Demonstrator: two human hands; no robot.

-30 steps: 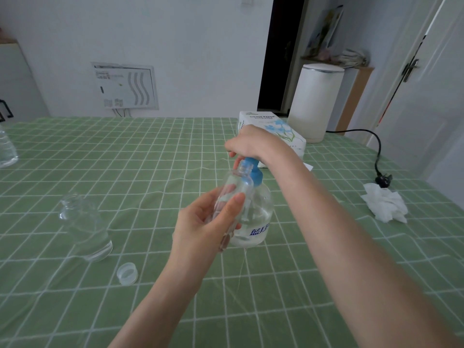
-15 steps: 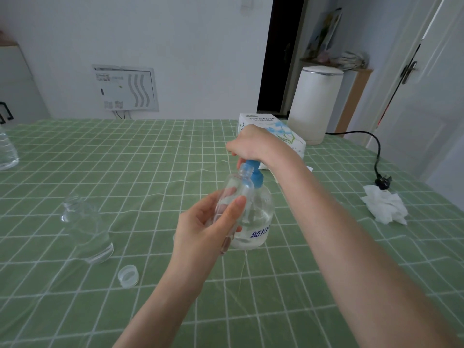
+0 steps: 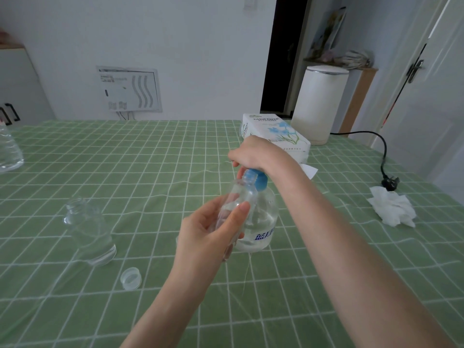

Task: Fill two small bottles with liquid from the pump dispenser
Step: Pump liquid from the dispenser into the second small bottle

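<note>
The tabletop [image 3: 150, 172], under a green checked cloth, fills most of the view. At its far right corner stands a white cylindrical appliance [image 3: 319, 104], and just beside that, nearer you, lies a tissue paper box [image 3: 273, 133] printed with blue flowers.

The pump dispenser [image 3: 263, 217], a clear round bottle with a blue collar, stands near the middle of the tabletop and is partly full of clear liquid. Your right hand [image 3: 253, 153] sits on top of it, fingers curled down over the pump head, which is hidden beneath the hand.

Your left hand [image 3: 208, 234] grips the small bottle [image 3: 241, 197], thumb across its near side and fingers wrapped behind. The bottle is clear and uncapped, lifted off the cloth and tilted, with its open mouth right up against the blue collar under your right hand. Whether any liquid is in it cannot be told.

The second small bottle [image 3: 88, 232] stands upright and uncapped towards the left edge, well apart from both hands. A crumpled tissue [image 3: 391, 209] lies near the right edge, with a black plug [image 3: 390, 183] just beyond it. A small clear cap [image 3: 130, 278] lies near the second small bottle, on the side towards you.
</note>
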